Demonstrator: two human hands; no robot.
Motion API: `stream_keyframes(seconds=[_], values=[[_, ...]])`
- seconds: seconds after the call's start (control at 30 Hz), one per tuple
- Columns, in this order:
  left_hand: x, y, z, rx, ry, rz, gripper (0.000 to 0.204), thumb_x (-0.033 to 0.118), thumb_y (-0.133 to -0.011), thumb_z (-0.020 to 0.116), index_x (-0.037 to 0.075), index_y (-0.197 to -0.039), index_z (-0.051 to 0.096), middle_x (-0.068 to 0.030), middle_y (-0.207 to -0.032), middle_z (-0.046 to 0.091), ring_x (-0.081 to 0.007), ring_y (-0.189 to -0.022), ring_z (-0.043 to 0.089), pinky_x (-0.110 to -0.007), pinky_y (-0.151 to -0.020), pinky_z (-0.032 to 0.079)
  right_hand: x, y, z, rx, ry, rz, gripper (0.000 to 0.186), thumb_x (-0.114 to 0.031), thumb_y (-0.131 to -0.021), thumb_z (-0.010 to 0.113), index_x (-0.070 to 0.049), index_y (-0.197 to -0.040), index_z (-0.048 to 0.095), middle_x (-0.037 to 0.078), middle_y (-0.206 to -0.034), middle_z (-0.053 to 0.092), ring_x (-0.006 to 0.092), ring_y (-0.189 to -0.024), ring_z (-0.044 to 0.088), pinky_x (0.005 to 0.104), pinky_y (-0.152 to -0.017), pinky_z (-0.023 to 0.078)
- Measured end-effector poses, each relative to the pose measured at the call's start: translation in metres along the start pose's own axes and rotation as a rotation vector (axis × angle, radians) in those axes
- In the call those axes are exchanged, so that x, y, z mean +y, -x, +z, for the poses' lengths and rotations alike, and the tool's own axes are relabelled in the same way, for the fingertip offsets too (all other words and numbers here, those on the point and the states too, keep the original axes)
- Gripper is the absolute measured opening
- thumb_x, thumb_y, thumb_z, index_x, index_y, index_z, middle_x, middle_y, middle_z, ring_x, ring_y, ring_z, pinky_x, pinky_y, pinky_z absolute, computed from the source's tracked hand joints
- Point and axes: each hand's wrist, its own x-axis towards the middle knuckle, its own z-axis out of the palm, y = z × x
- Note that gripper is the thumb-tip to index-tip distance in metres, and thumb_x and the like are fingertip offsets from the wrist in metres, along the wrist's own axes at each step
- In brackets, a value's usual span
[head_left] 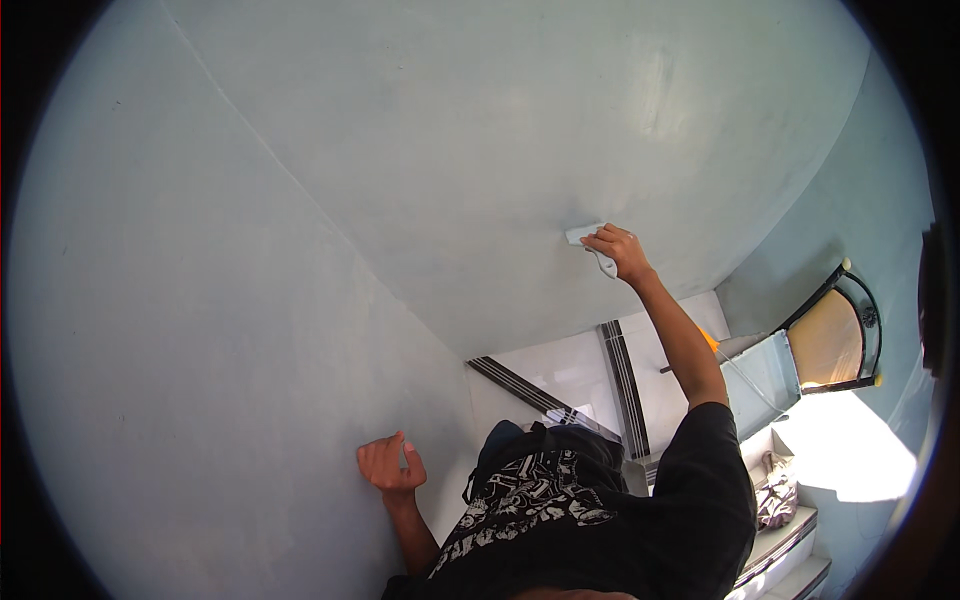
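My right hand (620, 250) reaches up to the grey-blue wall (480, 160) in front of me. Its fingers are closed round a pale hand tool (580, 234) with a flat, wide end against or very close to the wall and a curved handle end below the hand. I cannot make out the tool's exact kind. Lower down on the left, my left hand (388, 465) is at the side wall (200, 380), fingers loosely bent and thumb apart. Nothing shows in it, and whether it touches the wall I cannot tell.
Light floor steps with dark striped edging (625, 390) lie below. To the right stand a chair with a tan back (828, 340), a pale blue panel-like surface (762, 380) and an orange item (709, 340). A patterned cloth or bag (776, 490) rests on the lower steps.
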Motion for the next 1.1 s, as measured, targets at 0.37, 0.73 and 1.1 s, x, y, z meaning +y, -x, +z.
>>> stream_keyframes(seconds=[0.37,0.73,1.1], values=[[-0.001,0.000,0.001,-0.002,-0.018,0.005,0.015,0.010,-0.086,0.063,-0.001,-0.094,0.071,-0.0100,-0.079,0.069,-0.0265,-0.069,0.061,-0.039,-0.068,0.042,-0.023,-0.126,-0.113,0.408,0.148,-0.231,0.031,-0.008,-0.076,0.078,-0.013,-0.107,0.078,-0.001,-0.087,0.071,0.0206,-0.082,0.067,0.0347,-0.074,0.060],[0.000,-0.001,0.003,-0.028,-0.059,-0.014,0.015,0.010,-0.084,0.062,-0.001,-0.089,0.071,-0.0095,-0.077,0.068,-0.0253,-0.067,0.061,-0.038,-0.065,0.040,-0.015,-0.056,-0.005,0.668,0.106,-0.031,0.037,0.003,-0.070,0.076,-0.010,-0.104,0.079,0.005,-0.092,0.075,0.0249,-0.084,0.072,0.0376,-0.088,0.063],[0.000,-0.001,-0.001,-0.042,-0.094,0.036,0.013,0.009,-0.085,0.062,0.001,-0.090,0.071,-0.0083,-0.077,0.069,-0.0247,-0.066,0.060,-0.037,-0.064,0.037,-0.031,0.032,0.073,0.270,-0.121,0.188,0.024,-0.008,-0.075,0.079,-0.013,-0.098,0.076,0.000,-0.084,0.068,0.0221,-0.077,0.065,0.0370,-0.060,0.055]])
